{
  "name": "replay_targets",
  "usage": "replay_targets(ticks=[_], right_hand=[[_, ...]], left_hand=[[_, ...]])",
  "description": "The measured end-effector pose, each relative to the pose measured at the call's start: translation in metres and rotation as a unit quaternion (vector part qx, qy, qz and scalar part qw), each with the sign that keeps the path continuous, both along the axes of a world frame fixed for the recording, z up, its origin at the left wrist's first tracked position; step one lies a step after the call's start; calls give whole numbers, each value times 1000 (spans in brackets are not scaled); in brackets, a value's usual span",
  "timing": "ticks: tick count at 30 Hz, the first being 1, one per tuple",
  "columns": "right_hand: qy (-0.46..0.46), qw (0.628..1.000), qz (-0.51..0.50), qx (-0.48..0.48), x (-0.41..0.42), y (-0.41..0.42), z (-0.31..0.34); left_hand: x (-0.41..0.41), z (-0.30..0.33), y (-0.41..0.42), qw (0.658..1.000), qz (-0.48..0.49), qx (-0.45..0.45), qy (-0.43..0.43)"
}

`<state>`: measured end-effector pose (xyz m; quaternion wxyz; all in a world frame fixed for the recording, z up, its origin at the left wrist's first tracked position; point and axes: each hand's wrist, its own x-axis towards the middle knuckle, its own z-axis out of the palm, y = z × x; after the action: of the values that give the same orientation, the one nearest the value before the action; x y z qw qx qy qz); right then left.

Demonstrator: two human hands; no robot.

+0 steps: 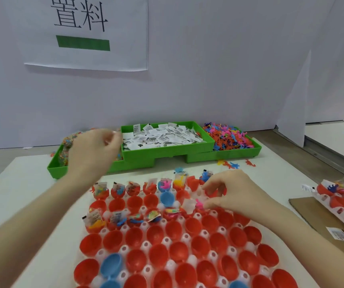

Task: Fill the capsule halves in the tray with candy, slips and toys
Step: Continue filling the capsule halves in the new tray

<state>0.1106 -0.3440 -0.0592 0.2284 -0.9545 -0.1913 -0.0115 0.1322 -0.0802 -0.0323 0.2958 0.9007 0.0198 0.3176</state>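
Capsule halves (173, 229), mostly red with a few blue ones, sit open side up in the white tray (200, 240), and I take that tray as my landmark. Along the tray's far row, and in a second row nearer the middle, I see halves already stuffed with wrapped candy, white slips and small coloured toys; the near rows hold bare halves.

My right hand (232, 195) hovers over the tray's far right part, its fingers curled and pinching at something small by a pink toy (199, 203) and a white slip (188, 203); what exactly they pinch I cannot tell through the blur. My left hand (94, 146) is beyond the tray's far left corner, over the green bin of candy (63, 161), fingers bent with the tips drawn together; whether they hold a candy I cannot tell.

Beyond the tray's far edge stand two more green bins, the slips bin (167, 148) in the middle and the toys bin (229, 151) to its right, with a few loose toys (232, 164) on the table between that bin and the tray. Right of the tray, a second tray (341, 202) with filled red halves lies on a sheet of cardboard (312, 215)
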Motion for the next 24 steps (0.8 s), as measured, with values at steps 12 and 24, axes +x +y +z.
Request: replay_targets(ticks=[12,24], right_hand=[[57,995,35,-68,98,42,13],[110,946,127,-276,130,67,3]], left_hand=[[59,-61,81,910,29,200,363],[63,-71,83,872,38,356,333]])
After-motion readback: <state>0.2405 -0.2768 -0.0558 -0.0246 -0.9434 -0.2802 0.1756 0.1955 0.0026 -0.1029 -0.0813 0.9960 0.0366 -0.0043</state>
